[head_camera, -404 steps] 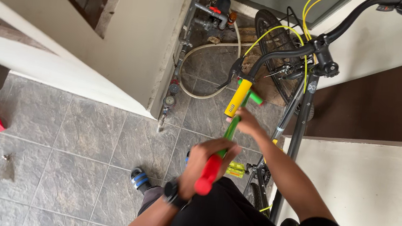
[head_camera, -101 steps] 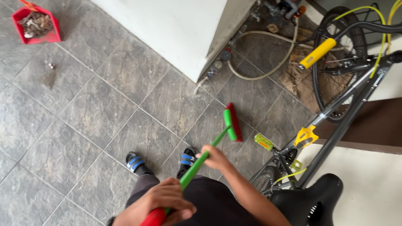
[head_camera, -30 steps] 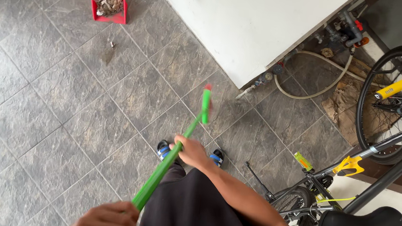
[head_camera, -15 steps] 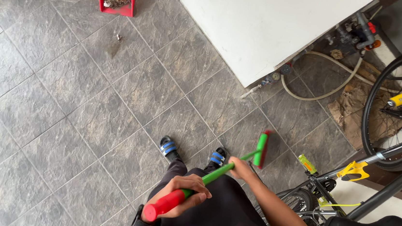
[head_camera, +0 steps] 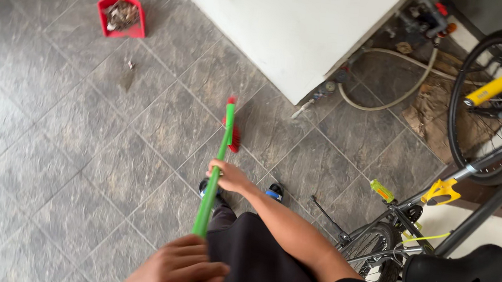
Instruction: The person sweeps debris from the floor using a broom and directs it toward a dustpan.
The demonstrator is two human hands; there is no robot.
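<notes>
Right hand (head_camera: 230,176) is closed round the middle of the long green plastic broom handle (head_camera: 212,182); left hand (head_camera: 178,270) is gripped near its top end, at the near edge of the scene. Red-bristled broom head (head_camera: 232,128) is set on the grey stone-tiled floor (head_camera: 79,162), far of the feet, near the white wall corner (head_camera: 297,24). Red plastic dustpan (head_camera: 119,14) with debris is seen far left, well apart; black-and-yellow bicycle (head_camera: 473,160) is stood at right.
</notes>
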